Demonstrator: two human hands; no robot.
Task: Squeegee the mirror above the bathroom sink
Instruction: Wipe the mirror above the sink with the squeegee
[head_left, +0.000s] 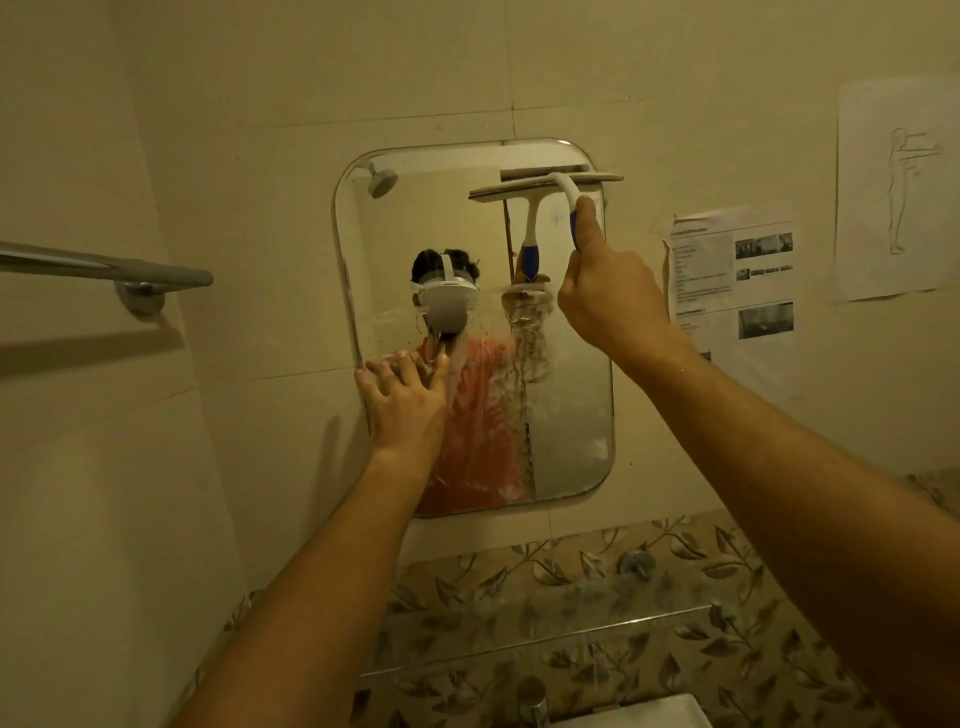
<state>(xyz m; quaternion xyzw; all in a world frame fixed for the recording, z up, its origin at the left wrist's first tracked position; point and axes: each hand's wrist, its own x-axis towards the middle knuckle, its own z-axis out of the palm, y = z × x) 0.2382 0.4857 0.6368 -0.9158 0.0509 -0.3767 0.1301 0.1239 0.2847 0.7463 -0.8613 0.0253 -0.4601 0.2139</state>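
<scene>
The right hand (608, 296) gripped the squeegee (563, 188) by its blue and white handle, the fingers curled round the handle and the thumb stretched straight up along its back. Above that thumb the blade lay nearly level against the top right part of the mirror (576, 410), its right end reaching just past the mirror's edge. The left hand (405, 405) lay flat on the lower left side of the mirror, its fingers straight and spread apart, the fingertips touching the glass and the little finger near the mirror's left rim. It held nothing. Between the two hands, and below the fingers of the right hand, the glass was streaked with foamy wet runs, while the patch just under the blade looked clearer. The glass also showed the squeegee and the gripping fingers in reflection. Well to the left of the left fingers a grey towel bar (104, 265) stuck out from the wall. To the right of the right hand a printed sheet (732, 270) hung on the wall just beside the mirror, and farther right hung a sheet with a line drawing (893, 187) of a figure. Below both forearms ran a glass shelf (535, 639) in front of leaf-patterned tiles (727, 623), and under it showed the top of a tap (535, 706) and a corner of the sink (639, 714).
</scene>
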